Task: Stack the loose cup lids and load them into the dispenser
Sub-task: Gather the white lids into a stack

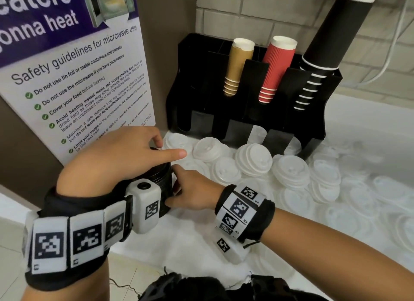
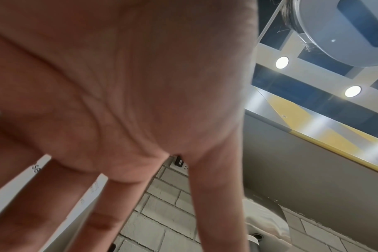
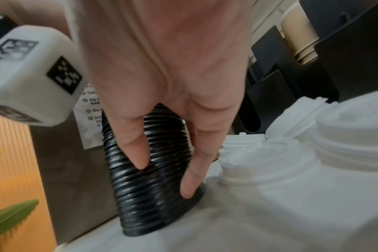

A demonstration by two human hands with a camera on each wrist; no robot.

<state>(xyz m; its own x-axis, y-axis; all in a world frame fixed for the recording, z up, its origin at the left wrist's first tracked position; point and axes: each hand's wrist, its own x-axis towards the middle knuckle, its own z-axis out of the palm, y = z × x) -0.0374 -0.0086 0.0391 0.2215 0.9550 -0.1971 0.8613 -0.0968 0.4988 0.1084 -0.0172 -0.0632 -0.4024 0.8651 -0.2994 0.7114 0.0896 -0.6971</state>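
Right hand [image 3: 162, 105] wrapped round the side of a tall stack of black lids [image 3: 149, 170], fingers [image 3: 138, 153] curled onto the ribbed edges, lowest fingertip almost down at the bench [image 3: 248, 221]. Left hand [image 1: 125, 152] sitting on top of the same stack, index finger stuck straight out, other fingers bent over the top rim; looks more like pressing down than a real grip, palm wide and fingers straight in the left wrist view. Stack standing upright near the left edge of the bench, right up against the microwave safety poster [image 1: 74, 81].

Just beyond, loads of white lids [image 1: 253, 159] in short piles and loose singles spread toward the back and the right side. Black cup dispenser [image 1: 246, 112] at the back left corner, with brown cups [image 1: 237, 65], red cups [image 1: 275, 70] and black cups [image 1: 318, 61] poking out the top.

Stack not loaded yet. Main worry: a column that tall buckling in the middle on the lift, since only the side and top are held. Could also clip the white piles on the way over and scatter them. Lids not nested snugly, probably jamming in a slot too.
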